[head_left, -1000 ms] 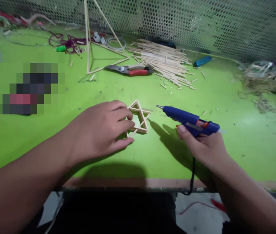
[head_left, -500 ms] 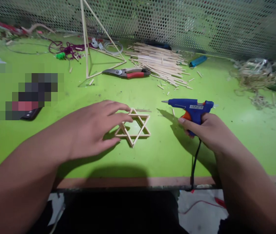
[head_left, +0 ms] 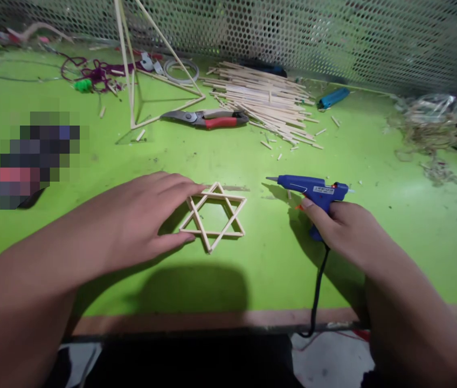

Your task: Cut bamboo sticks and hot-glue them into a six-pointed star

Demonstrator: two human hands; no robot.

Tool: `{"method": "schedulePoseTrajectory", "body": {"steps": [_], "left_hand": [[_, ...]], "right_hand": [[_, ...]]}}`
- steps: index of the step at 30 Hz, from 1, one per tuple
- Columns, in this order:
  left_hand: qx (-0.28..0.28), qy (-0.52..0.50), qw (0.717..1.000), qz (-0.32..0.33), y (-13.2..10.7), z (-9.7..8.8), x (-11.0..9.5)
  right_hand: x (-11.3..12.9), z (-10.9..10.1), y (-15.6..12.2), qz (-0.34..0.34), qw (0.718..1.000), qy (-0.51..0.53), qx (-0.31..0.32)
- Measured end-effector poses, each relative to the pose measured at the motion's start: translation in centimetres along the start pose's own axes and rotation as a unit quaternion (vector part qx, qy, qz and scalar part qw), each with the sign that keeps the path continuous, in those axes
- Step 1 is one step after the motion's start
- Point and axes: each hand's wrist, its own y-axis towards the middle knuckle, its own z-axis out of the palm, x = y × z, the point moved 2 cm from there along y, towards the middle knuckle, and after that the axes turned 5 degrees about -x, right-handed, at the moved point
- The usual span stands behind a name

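Note:
A flat six-pointed star of glued wooden sticks [head_left: 216, 233] lies on the green tabletop [head_left: 414, 242]. My left hand [head_left: 143, 218] rests open at its left side, with fingertips on or just over the sticks and the thumb near its lower left point. My right hand [head_left: 344, 231] grips a blue hot glue gun [head_left: 313, 187] with an orange trigger. Its nozzle points left, toward the star, without touching it. A black cord [head_left: 317, 285] hangs from the gun's base over the table edge.
Behind lie a loose pile of wooden sticks [head_left: 264, 94], red-handled pruning shears [head_left: 206, 119], a tall stick triangle frame [head_left: 125, 54] and purple cord [head_left: 95, 70]. Dry fibres [head_left: 430, 129] lie at the right, against a perforated metal screen [head_left: 333, 32]. A pixelated patch [head_left: 30, 161] covers something at the left.
The star has gone from tilted in my left hand to lying flat, with that hand now open beside it. The glue gun has levelled out and moved closer to the table.

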Motion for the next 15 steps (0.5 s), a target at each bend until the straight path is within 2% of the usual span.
{"method": "schedulePoseTrajectory", "body": {"steps": [4,8,15], "left_hand": [[0.001,0.002,1.0,-0.005,-0.16,-0.09,0.08],[-0.011,-0.008,1.0,-0.005,-0.06,0.0,0.33],[-0.021,0.009,1.0,-0.007,0.16,0.25,0.88]], "right_hand": [[-0.01,-0.09,-0.08,-0.01,1.0,-0.018,0.002],[0.28,-0.18,-0.1,0.01,1.0,0.006,0.003],[-0.14,-0.66,0.38,-0.012,0.999,0.026,-0.046]]}}
